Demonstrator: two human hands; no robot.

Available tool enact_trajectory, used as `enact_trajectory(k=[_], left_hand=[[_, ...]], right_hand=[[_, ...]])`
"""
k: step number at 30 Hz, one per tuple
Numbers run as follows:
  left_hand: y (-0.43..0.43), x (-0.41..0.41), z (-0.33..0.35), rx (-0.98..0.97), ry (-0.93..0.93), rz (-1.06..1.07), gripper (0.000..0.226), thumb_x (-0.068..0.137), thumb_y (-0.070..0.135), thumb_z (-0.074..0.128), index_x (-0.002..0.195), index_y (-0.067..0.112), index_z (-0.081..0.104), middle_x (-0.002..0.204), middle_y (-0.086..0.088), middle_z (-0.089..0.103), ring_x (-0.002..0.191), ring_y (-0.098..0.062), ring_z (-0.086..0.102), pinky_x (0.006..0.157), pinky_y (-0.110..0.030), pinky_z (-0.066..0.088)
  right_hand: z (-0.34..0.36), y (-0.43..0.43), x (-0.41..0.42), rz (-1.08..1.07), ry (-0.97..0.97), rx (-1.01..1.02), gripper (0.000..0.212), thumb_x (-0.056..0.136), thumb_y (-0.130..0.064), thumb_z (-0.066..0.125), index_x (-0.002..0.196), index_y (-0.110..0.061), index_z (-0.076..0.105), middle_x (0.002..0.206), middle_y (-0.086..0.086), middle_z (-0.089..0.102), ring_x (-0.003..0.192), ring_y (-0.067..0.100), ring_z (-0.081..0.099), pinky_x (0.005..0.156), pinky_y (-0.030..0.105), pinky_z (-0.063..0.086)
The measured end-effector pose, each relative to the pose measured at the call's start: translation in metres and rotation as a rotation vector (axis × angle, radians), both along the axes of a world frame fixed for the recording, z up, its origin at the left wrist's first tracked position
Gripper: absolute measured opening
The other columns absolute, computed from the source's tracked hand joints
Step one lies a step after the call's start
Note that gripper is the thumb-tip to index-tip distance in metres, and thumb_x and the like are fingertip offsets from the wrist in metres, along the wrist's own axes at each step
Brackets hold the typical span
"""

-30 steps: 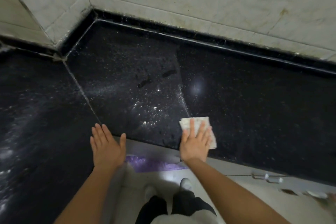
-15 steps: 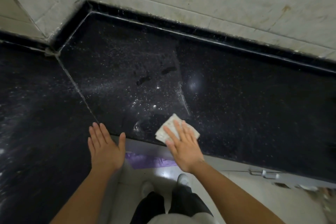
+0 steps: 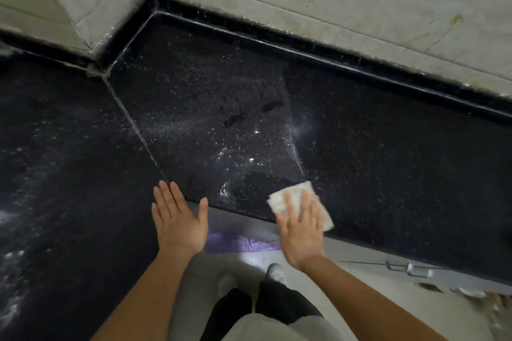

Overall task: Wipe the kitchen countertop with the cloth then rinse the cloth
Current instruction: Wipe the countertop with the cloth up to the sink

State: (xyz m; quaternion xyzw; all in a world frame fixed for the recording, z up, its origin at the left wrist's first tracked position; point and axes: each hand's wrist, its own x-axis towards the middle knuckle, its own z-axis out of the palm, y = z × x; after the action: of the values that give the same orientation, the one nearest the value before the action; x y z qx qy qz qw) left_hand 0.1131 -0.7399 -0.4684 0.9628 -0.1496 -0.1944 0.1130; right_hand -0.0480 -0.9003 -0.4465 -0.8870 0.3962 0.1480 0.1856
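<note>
Right-hand grip (image 3: 300,227), fingers straight and spread, presses flat on the pale folded cloth (image 3: 277,202), which lies under and just beyond its fingertips at the near edge of the black speckled bench (image 3: 388,160). Left-hand grip (image 3: 180,219), likewise wide and flat, rests on the bench edge to its left, holding nothing.

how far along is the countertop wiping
Done: the black speckled stone countertop right of the seam looks wiped. In hand: the right hand presses the pale folded cloth flat near the front edge. Left: white specks toward the corner and left slab, then rinsing.
</note>
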Motion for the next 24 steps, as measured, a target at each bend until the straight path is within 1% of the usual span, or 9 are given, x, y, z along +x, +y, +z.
enact_trajectory(k=[2, 4, 6, 9, 11, 13, 17, 21, 24], left_hand=[[-0.001, 0.0, 0.0, -0.011, 0.007, 0.012, 0.08, 0.096, 0.054, 0.015, 0.147, 0.003, -0.017, 0.154, -0.014, -0.026, 0.142, -0.024, -0.026, 0.115, -0.038, -0.016], [-0.001, 0.002, 0.002, -0.037, 0.022, 0.017, 0.077, 0.097, 0.051, 0.019, 0.147, 0.004, -0.016, 0.154, -0.013, -0.026, 0.142, -0.023, -0.026, 0.114, -0.037, -0.017], [0.002, 0.005, 0.004, -0.085, 0.05, 0.017, 0.072, 0.099, 0.046, 0.02, 0.148, 0.006, -0.015, 0.154, -0.01, -0.027, 0.141, -0.019, -0.028, 0.114, -0.035, -0.017], [0.008, 0.01, 0.007, -0.2, 0.126, 0.024, 0.065, 0.101, 0.042, 0.019, 0.149, 0.011, -0.012, 0.155, -0.004, -0.028, 0.134, -0.006, -0.032, 0.112, -0.029, -0.02], [0.01, 0.011, 0.008, -0.248, 0.143, 0.032, 0.065, 0.101, 0.041, 0.02, 0.15, 0.013, -0.011, 0.154, -0.001, -0.028, 0.131, -0.001, -0.033, 0.111, -0.027, -0.021], [0.01, 0.011, 0.009, -0.261, 0.143, 0.032, 0.065, 0.101, 0.04, 0.023, 0.15, 0.013, -0.011, 0.155, -0.001, -0.027, 0.131, -0.001, -0.033, 0.11, -0.026, -0.022], [0.01, 0.011, 0.012, -0.267, 0.159, 0.029, 0.066, 0.101, 0.038, 0.026, 0.151, 0.013, -0.01, 0.155, -0.001, -0.026, 0.131, -0.001, -0.031, 0.111, -0.027, -0.02], [0.008, 0.008, 0.014, -0.23, 0.135, 0.041, 0.073, 0.099, 0.047, 0.026, 0.15, 0.011, -0.011, 0.155, -0.003, -0.026, 0.14, -0.011, -0.028, 0.113, -0.03, -0.019], [0.007, 0.006, 0.015, -0.176, 0.134, 0.033, 0.077, 0.098, 0.053, 0.023, 0.149, 0.009, -0.014, 0.154, -0.005, -0.028, 0.141, -0.015, -0.028, 0.114, -0.033, -0.017]], right_hand=[[-0.001, 0.018, 0.034, 0.263, -0.01, 0.071, 0.054, 0.103, -0.045, 0.01, 0.143, -0.039, -0.025, 0.144, 0.002, -0.042, 0.135, 0.021, -0.038, 0.109, 0.036, -0.024], [-0.004, 0.03, 0.07, 0.485, 0.007, 0.1, 0.054, 0.103, -0.044, 0.012, 0.146, -0.041, -0.019, 0.144, -0.003, -0.042, 0.133, 0.019, -0.04, 0.112, 0.038, -0.023], [-0.005, 0.033, 0.104, 0.593, 0.026, 0.115, 0.053, 0.103, -0.044, 0.012, 0.147, -0.042, -0.016, 0.15, -0.003, -0.038, 0.134, 0.018, -0.04, 0.114, 0.04, -0.022], [-0.001, 0.032, 0.141, 0.67, 0.061, 0.13, 0.052, 0.103, -0.046, 0.014, 0.148, -0.044, -0.011, 0.155, 0.0, -0.032, 0.138, 0.02, -0.036, 0.114, 0.04, -0.021], [0.0, 0.033, 0.156, 0.687, 0.074, 0.127, 0.052, 0.103, -0.045, 0.015, 0.149, -0.044, -0.01, 0.155, 0.0, -0.031, 0.139, 0.021, -0.035, 0.115, 0.04, -0.021], [0.001, 0.035, 0.16, 0.695, 0.056, 0.114, 0.052, 0.103, -0.044, 0.015, 0.149, -0.044, -0.009, 0.156, -0.001, -0.03, 0.14, 0.021, -0.034, 0.115, 0.04, -0.02], [0.0, 0.021, 0.128, 0.713, 0.028, 0.083, 0.051, 0.103, -0.046, 0.014, 0.148, -0.045, -0.009, 0.157, -0.004, -0.027, 0.142, 0.018, -0.031, 0.114, 0.036, -0.02], [0.001, -0.023, 0.071, 0.523, 0.042, 0.038, 0.051, 0.102, -0.05, 0.013, 0.146, -0.047, -0.011, 0.156, -0.006, -0.027, 0.141, 0.016, -0.03, 0.113, 0.034, -0.019], [0.001, -0.063, 0.04, 0.351, 0.091, 0.011, 0.051, 0.1, -0.05, 0.009, 0.147, -0.044, -0.012, 0.157, -0.004, -0.026, 0.143, 0.018, -0.027, 0.117, 0.035, -0.015]])
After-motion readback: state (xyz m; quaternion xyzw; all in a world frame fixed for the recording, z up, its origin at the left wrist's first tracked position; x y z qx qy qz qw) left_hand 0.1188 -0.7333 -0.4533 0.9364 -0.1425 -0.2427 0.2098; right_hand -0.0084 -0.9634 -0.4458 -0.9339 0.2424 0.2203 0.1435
